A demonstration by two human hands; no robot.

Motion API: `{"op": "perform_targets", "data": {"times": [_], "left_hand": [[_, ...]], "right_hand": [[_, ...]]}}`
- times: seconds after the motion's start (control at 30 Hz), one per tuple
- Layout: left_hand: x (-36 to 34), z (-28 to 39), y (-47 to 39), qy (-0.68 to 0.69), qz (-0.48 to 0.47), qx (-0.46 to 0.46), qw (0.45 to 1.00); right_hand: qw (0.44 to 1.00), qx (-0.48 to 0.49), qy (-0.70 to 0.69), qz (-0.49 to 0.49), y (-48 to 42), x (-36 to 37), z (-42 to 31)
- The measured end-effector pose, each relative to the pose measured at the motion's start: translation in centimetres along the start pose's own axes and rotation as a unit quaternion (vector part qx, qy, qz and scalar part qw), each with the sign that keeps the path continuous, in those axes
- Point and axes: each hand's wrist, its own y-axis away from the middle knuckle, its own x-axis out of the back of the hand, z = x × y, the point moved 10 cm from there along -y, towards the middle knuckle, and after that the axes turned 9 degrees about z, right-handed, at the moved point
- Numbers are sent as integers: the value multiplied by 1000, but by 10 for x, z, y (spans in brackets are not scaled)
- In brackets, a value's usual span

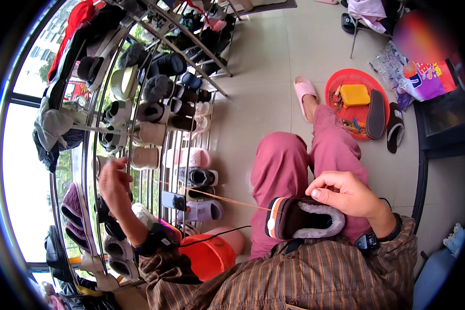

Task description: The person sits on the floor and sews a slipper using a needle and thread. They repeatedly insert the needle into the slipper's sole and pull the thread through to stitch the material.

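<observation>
A dark brown fleece-lined slipper (292,221) with an orange and white striped band rests on my lap, its grey furry opening towards my right. My right hand (345,193) grips its far side, thumb and forefinger close together at the edge. From the striped band an orange thread (217,197) stretches taut to the left. My left hand (116,186) is raised far out at the thread's other end, before the shoe rack. Its fingers are curled and blurred, and the last bit of thread beside them is too faint to see.
Metal shoe racks (178,29) full of footwear line the left side. A phone (173,200) is on the near rack, above a red bucket (209,255). By my foot, a red basin (329,87) holds a yellow block (355,95) and a sole (376,116); another brown slipper (395,128) lies alongside.
</observation>
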Motion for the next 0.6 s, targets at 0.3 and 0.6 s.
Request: {"op": "perform_targets", "data": {"times": [0.3,0.6], "left_hand": [[-164,34,159,88,-317,225,917],[-195,99,217,94,-327,-27,940]], "right_hand": [[959,238,116,105,-1,-9,-69],[977,197,4,83,-15,-54,-52]]}}
